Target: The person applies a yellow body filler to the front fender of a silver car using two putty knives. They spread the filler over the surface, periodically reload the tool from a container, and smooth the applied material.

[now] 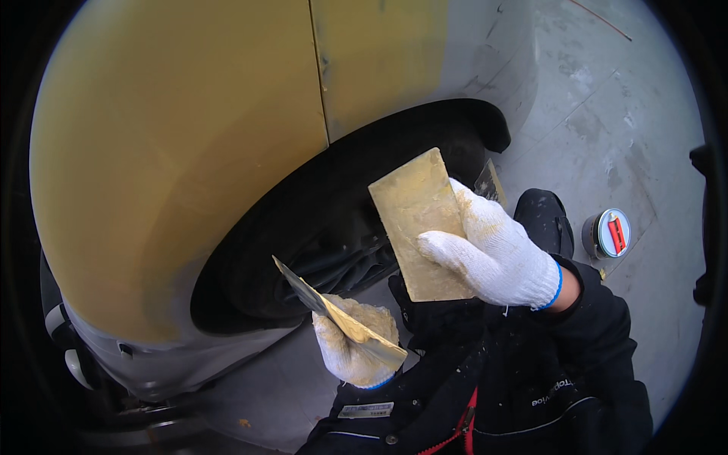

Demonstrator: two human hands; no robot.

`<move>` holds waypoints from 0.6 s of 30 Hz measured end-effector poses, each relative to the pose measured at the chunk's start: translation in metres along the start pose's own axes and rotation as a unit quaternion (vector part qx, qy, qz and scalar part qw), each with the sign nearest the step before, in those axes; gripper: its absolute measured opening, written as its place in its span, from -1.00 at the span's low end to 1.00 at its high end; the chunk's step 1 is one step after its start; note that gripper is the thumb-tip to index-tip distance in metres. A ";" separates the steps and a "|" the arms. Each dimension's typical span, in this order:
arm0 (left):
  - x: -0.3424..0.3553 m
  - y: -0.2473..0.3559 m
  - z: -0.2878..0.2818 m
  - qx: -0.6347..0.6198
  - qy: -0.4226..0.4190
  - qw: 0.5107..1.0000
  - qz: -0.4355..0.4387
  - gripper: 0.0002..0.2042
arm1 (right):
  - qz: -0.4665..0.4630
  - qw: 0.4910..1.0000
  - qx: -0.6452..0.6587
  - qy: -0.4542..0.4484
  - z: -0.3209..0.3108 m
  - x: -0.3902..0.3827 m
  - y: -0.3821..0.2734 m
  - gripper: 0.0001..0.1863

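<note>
My right hand [497, 250], in a white knit glove, grips a flat rectangular putty spreader [417, 220] smeared with yellowish residue. The thumb lies across its face and the fingers are behind it. Lower and to the left, my left hand [339, 358], gloved too and stained with putty, holds a thin filler-mixing plate [303, 288] tilted nearly edge-on. Yellow putty [350, 324] lies along that plate. Both tools are held in front of the dark wheel arch [250, 258], apart from each other. Above them spreads the car body panel [212, 114], coated in yellowish filler.
On the grey floor [622, 136] at right stands a round can [599, 236] with a red-handled tool [616, 233] on its lid. Another thin plate [491, 182] shows behind my right hand. A thin reddish rod [603, 20] lies at the far right.
</note>
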State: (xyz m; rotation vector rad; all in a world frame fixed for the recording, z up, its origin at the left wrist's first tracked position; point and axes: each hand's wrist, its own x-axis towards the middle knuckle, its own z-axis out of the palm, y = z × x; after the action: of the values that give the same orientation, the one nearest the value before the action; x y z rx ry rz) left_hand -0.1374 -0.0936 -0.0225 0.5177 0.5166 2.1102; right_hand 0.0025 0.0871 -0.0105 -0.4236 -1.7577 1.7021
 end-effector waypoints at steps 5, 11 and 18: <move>0.000 -0.011 0.006 0.025 0.053 0.997 0.041 -0.73 | 0.172 0.948 0.260 -0.057 -0.022 -0.026 0.023 -0.40; -0.003 -0.018 0.002 0.038 0.076 0.994 0.068 -0.69 | 0.133 0.858 0.493 0.045 -0.040 -0.027 0.028 -0.05; -0.003 -0.034 0.002 0.108 0.198 0.972 0.072 -0.67 | -0.112 0.906 -0.214 -0.347 -0.030 -0.019 -0.001 -0.25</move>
State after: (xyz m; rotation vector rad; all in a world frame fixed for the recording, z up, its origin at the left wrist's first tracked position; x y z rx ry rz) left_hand -0.1122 -0.0780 -0.0394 0.2565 0.9685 2.3220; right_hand 0.0361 0.0979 -0.0155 0.2500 -2.5919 1.3740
